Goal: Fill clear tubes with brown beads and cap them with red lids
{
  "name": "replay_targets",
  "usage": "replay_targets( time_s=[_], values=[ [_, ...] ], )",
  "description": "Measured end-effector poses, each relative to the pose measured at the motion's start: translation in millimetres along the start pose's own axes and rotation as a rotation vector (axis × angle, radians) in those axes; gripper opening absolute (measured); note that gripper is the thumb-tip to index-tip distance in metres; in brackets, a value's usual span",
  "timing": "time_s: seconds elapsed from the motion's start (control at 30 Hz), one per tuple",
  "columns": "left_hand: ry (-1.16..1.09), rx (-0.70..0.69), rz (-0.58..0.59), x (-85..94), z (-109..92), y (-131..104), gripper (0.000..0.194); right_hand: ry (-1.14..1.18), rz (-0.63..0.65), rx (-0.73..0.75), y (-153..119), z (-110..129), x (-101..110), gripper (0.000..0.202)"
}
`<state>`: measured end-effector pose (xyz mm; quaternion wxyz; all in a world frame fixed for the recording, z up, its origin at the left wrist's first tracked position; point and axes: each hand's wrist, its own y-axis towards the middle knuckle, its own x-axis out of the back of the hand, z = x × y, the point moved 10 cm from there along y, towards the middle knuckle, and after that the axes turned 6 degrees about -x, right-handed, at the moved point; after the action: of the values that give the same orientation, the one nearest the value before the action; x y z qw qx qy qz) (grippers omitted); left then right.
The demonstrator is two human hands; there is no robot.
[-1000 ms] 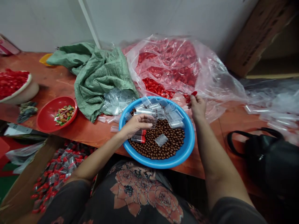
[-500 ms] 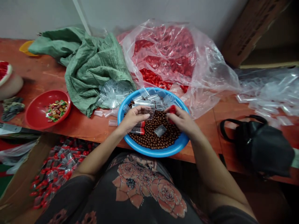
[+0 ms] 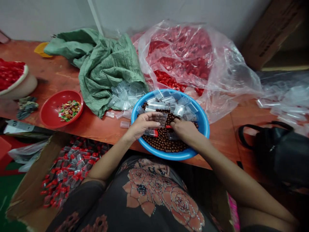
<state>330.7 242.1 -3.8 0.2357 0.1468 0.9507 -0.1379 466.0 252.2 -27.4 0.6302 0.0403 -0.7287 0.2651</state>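
Note:
A blue basin holds brown beads with clear plastic tubes on top. Over its left part my left hand pinches a clear tube between thumb and fingers. My right hand is closed, fingertips down at the beads, with a bit of red cap showing beside them. Just under my left hand lies a red-capped tube. Another clear tube lies partly beneath my right hand.
A red bowl with small wrapped pieces stands left, near a white tub of red caps. Behind are green cloth and a plastic bag of red caps. A black bag lies right; a carton of capped tubes stands below left.
My right hand has lowered from above the basin to the beads, taking the red cap down with it. My left hand still holds a clear tube. The whole view has shifted a little.

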Motion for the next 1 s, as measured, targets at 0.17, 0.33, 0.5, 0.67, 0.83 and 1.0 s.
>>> replay_targets(
  time_s=[0.17, 0.33, 0.5, 0.67, 0.83, 1.0],
  values=[
    [0.045, -0.042, 0.011, -1.7, 1, -4, 0.039, 0.513, -0.297, -0.1, -11, -25, 33, 0.024],
    [0.111, -0.057, 0.074, -13.5, 7, -4, 0.037, 1.251, -0.561, -0.151, -38, -41, 63, 0.021],
    [0.173, -0.067, 0.058, -15.5, 7, -6, 0.036, 1.126, -0.53, 0.059, -47, -16, 78, 0.015],
    [0.134, -0.036, 0.038, -13.8, 16, -8, 0.037, 0.656, -0.524, 0.18, -63, -8, 80, 0.027],
    [-0.039, 0.04, 0.043, -24.5, 36, -12, 0.04, 0.569, -0.514, 0.216, -71, -4, 80, 0.033],
    [0.003, -0.11, 0.023, -38.9, 16, -15, 0.042, 1.204, -0.563, 0.073, -66, -20, 76, 0.012]
  ],
)
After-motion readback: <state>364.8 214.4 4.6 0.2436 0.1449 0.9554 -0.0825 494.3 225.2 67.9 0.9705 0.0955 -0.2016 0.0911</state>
